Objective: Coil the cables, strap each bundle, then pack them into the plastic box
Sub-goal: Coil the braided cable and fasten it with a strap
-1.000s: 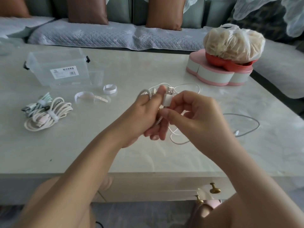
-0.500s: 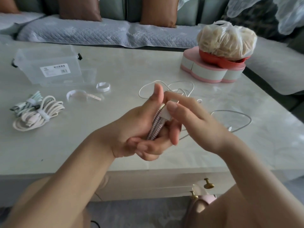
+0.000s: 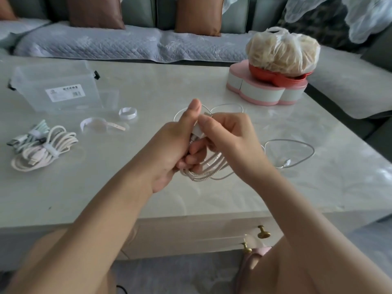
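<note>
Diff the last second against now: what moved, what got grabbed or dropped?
The left hand rolled, so the coil it grips, which peeked out above the fist, now fans out below the right hand. The right hand kept its pinch on the plug. Nothing was grabbed or let go. Bundles, straps, box and white cable stayed put on the table.
</note>
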A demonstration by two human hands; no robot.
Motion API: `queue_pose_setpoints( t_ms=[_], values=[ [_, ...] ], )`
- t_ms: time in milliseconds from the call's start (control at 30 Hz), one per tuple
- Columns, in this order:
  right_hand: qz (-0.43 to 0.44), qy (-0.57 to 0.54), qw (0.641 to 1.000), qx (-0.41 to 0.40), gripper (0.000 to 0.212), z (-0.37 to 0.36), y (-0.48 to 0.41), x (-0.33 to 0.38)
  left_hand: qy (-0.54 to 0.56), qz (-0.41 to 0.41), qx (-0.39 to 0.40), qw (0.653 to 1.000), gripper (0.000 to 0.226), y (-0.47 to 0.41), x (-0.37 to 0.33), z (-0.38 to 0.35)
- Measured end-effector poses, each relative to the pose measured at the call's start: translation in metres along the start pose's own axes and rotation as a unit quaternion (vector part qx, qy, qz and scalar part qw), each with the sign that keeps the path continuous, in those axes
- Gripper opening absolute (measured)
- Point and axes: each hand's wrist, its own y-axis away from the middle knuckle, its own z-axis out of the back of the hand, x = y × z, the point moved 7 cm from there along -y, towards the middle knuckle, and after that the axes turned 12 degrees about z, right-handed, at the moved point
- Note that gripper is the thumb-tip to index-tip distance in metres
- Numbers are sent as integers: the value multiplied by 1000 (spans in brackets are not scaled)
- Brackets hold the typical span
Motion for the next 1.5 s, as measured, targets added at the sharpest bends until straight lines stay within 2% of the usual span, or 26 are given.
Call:
queue_pose_setpoints(
  t_ms=[67, 200, 333, 467, 633, 800, 900, 967, 1033, 1100, 1267, 1500],
  values=[
    [-33, -43, 998, -22, 37, -5, 1, -6, 10, 3, -13, 1000, 68, -2, 1, 4],
    [-117, -76, 985, -100, 32, -1, 4, -21, 39, 15, 23, 999, 62, -1, 3, -1],
    [-148, -93, 975, -136, 26, 1, 9, -26, -12, -24, 8, 1000, 53, 0, -3, -8],
    [-140, -95, 974, -150, 27, 3, 8, -24, 14, -38, -5, 999, 51, 1, -4, -7],
    [-135, -111, 970, -168, 37, 7, 7, -20, 77, -55, 34, 995, 43, 0, -4, -5],
    [-49, 58, 987, -143, 46, 13, 5, -8, 64, -54, 42, 996, 48, -2, -2, -5],
    [-27, 102, 985, -133, 58, 13, 8, -6, 45, -53, 31, 997, 44, -3, 0, -5],
    [-37, 120, 983, -135, 51, 15, 11, -7, 34, -54, 22, 998, 39, -3, 0, -5],
    [-48, 107, 983, -138, 28, 17, 12, -11, 38, -47, 19, 998, 40, -4, 3, -6],
    [-56, 73, 986, -136, 20, 19, 9, -13, 50, -41, 22, 998, 39, -4, 5, -8],
    [-28, 54, 988, -143, 24, 19, 7, -8, 49, -53, 22, 997, 42, -3, 3, -9],
    [-60, -35, 975, -213, 21, 21, 12, -11, 38, -62, 14, 997, 47, -4, 3, -10]
  ],
)
